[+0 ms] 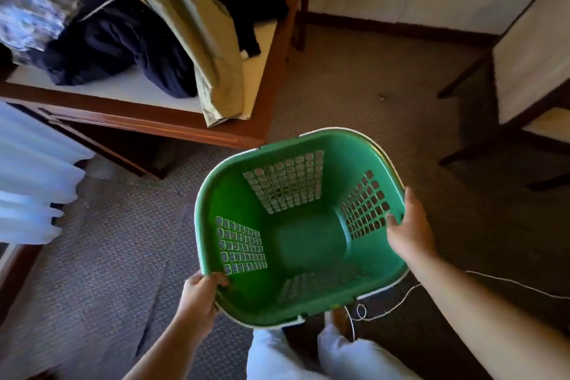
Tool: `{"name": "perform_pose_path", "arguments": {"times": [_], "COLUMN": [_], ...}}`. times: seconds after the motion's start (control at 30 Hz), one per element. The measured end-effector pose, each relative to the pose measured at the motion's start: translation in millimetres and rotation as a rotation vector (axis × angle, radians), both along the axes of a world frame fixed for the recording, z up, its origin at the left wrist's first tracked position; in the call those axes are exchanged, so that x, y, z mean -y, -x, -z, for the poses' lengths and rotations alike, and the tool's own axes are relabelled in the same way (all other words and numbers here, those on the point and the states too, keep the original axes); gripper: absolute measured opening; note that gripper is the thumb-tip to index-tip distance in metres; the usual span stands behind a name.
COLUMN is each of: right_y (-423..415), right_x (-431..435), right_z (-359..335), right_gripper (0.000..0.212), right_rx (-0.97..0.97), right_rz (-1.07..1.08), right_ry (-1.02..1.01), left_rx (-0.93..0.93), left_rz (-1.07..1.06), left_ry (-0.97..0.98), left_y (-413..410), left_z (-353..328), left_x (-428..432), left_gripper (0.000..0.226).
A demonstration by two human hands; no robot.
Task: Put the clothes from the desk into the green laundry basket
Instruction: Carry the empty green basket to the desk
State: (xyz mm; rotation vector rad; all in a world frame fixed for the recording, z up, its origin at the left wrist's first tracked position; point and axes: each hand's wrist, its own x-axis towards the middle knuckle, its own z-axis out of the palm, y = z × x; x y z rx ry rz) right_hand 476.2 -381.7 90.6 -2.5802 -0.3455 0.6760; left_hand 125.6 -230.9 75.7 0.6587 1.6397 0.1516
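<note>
Basket of green plastic is hanging empty above the carpet, its open mouth tilting up toward the camera, with grids of square holes showing in all four walls and a pale trim running along the outer rim. Gripping it at the near left corner, the left hand is closing its fingers over the rim so that the tips are curling inside. On the far right side of the basket the right hand is clamping the rim too, thumb lying outside and fingers pressing against the perforated wall. Beyond the basket and to its left, the wooden bench is carrying the clothes: a dark navy garment is lying bunched on the white top, a tan garment is draping over it and trailing past the front edge, and a black piece is resting further back. Left of the basket a white curtain is hanging. Just below the basket's near edge the person's pale trouser legs are showing, and a thin white cord is looping across the carpet beside them.
</note>
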Motion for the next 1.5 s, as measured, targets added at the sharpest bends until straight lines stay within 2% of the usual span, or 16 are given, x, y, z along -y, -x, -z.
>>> {"name": "perform_pose_path", "arguments": {"times": [0.17,0.27,0.33,0.43,0.57,0.8,0.97,1.13,1.23,1.37,1.5], "right_y": [-66,-100,-110,-124,-166,-285,-341,-383,-404,-433,-456], "right_x": [50,64,62,46,5,-88,-151,-188,-205,-232,-265], "right_z": [-20,-30,-44,-48,-38,-23,-18,-13,-8,9,31], "right_gripper": [0.095,0.107,0.106,0.103,0.075,0.062,0.037,0.040,0.049,0.049,0.051], "right_rx": [0.069,-0.055,-0.145,-0.270,-0.312,-0.382,-0.419,-0.473,-0.519,-0.614,-0.645], "right_rz": [0.073,0.357,0.525,0.617,0.615,0.520,0.494,0.535,0.514,0.422,0.241], "right_ry": [-0.076,-0.212,-0.324,-0.457,-0.536,-0.426,-0.342,-0.272,-0.213,-0.097,0.003], "left_rx": [0.032,0.071,0.091,0.130,0.152,0.133,0.093,0.084,0.093,0.070,-0.009], "left_rz": [-0.070,-0.087,-0.095,-0.116,-0.157,-0.258,-0.297,-0.382,-0.466,-0.609,-0.738], "left_ry": [-0.068,-0.116,-0.112,-0.114,-0.098,-0.068,-0.014,0.009,0.019,0.042,0.070], "left_y": [-103,-163,-200,-251,-311,-408,-449,-480,-499,-521,-540], "left_z": [-36,-61,-70,-68,-64,-38,-24,-5,6,11,27], "left_x": [48,64,68,58,26,-59,-110,-120,-125,-124,-111], "left_gripper": [0.016,0.011,0.013,0.018,0.018,0.017,0.024,0.030,0.028,0.026,0.018]}}
